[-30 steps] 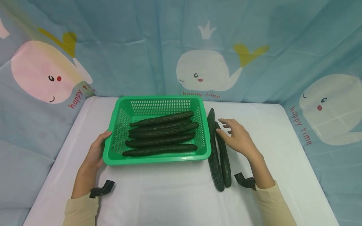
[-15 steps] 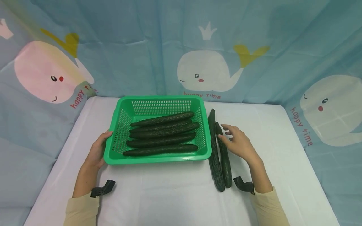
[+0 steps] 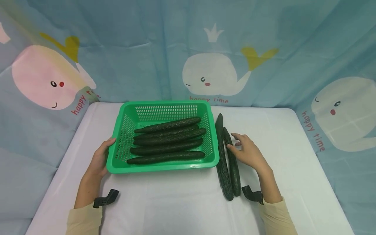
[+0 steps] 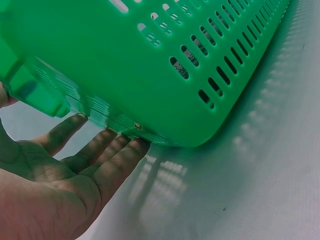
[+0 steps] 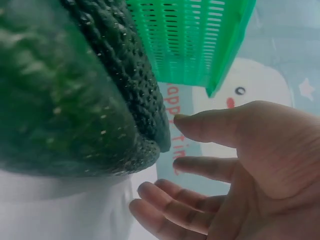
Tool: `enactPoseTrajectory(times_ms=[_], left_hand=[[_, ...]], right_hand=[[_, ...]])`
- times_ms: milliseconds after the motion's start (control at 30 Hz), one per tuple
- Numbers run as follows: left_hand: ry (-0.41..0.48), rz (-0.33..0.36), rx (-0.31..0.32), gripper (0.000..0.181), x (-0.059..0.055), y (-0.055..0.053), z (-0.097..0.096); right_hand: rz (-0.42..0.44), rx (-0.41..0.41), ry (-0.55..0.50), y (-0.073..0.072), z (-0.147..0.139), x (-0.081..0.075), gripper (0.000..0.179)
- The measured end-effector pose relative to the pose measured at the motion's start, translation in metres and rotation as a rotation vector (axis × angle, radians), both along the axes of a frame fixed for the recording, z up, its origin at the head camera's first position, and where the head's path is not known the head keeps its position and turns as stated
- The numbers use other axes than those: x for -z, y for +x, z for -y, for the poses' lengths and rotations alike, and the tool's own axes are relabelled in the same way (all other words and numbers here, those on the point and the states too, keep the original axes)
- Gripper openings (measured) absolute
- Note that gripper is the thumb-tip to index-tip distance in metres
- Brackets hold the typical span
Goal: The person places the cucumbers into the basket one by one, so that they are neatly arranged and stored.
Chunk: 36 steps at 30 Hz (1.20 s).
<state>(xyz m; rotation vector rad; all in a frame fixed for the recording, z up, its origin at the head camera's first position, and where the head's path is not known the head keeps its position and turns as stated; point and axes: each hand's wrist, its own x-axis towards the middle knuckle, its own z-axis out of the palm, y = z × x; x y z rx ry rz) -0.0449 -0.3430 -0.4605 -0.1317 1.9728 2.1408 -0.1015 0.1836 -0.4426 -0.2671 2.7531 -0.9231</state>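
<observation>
In the head view a green plastic basket (image 3: 164, 169) holds several dark green cucumbers (image 3: 167, 140). My left hand (image 3: 99, 160) holds the basket's left side, thumb at the rim; in the left wrist view its extended fingers (image 4: 107, 160) press against the basket wall below. Beside the basket's right side lie a longer cucumber (image 3: 222, 163) and a shorter cucumber (image 3: 233, 169), side by side and lengthwise. My right hand (image 3: 247, 153) hovers at the shorter one's right side, fingers spread and loosely bent, with nothing in its grasp; the right wrist view shows a gap between the thumb and fingers.
Everything stands on a white-covered table (image 3: 176, 202). A light blue curtain (image 3: 141, 65) with whale prints encloses the back and sides, just behind the basket. Each wrist carries a black camera mount, the right mount (image 3: 252, 195) close to the loose cucumbers' near ends.
My right hand has moved slightly towards me along the shorter cucumber. The left hand, basket and cucumbers keep their places.
</observation>
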Motion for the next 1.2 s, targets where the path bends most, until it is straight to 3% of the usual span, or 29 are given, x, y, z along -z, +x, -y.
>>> enactPoseTrajectory(times_ms=[633, 933, 1200], left_hand=[[0.014, -0.003, -0.007, 0.072, 0.002, 0.000, 0.000], [0.030, -0.005, -0.004, 0.072, 0.001, 0.000, 0.000], [0.038, 0.017, -0.002, 0.072, 0.000, -0.001, 0.000]], right_hand=[[0.085, -0.019, 0.064, 0.003, -0.001, 0.006, 0.062], [0.076, 0.022, 0.078, 0.004, 0.004, 0.010, 0.066], [0.086, 0.012, 0.097, 0.002, 0.005, 0.003, 0.063]])
